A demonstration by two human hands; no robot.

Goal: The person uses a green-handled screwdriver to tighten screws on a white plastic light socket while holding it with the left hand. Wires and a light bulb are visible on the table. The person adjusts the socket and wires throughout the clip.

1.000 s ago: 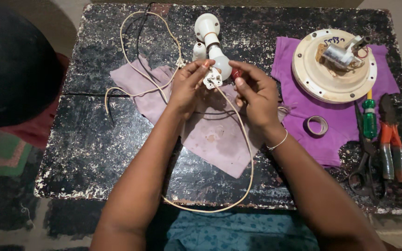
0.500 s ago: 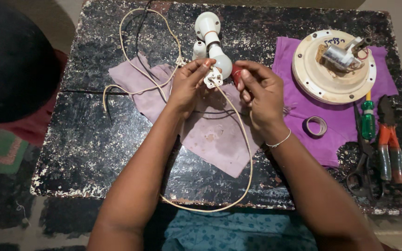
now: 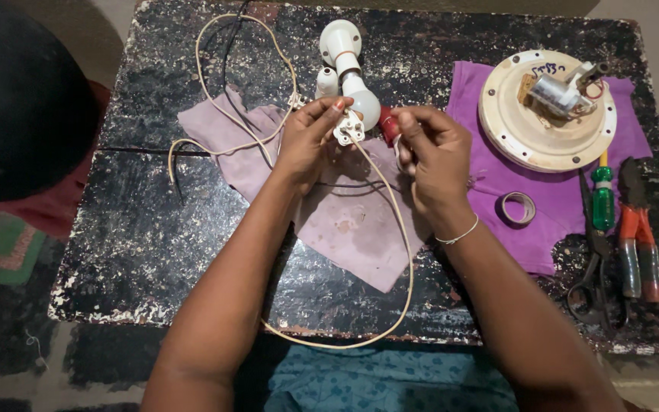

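White plug [image 3: 348, 127] sits pinched in your left hand [image 3: 310, 141], mid-table, pins toward the right. Your right hand [image 3: 436, 149] grips a red piece [image 3: 388, 124] just right of it, cream cord [image 3: 390, 252] looping near.

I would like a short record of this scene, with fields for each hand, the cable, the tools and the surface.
Left hand: the left hand pinches a small white plug at its fingertips.
Right hand: the right hand grips a small red part beside the plug.
Cable: a cream cable loops from the hands over the table's near edge.
Nearby: a white bulb holder lies above the hands on the table.
Tools: green screwdriver, scissors, orange-handled pliers, tape roll.
Surface: worn black table with a mauve cloth and a purple cloth.
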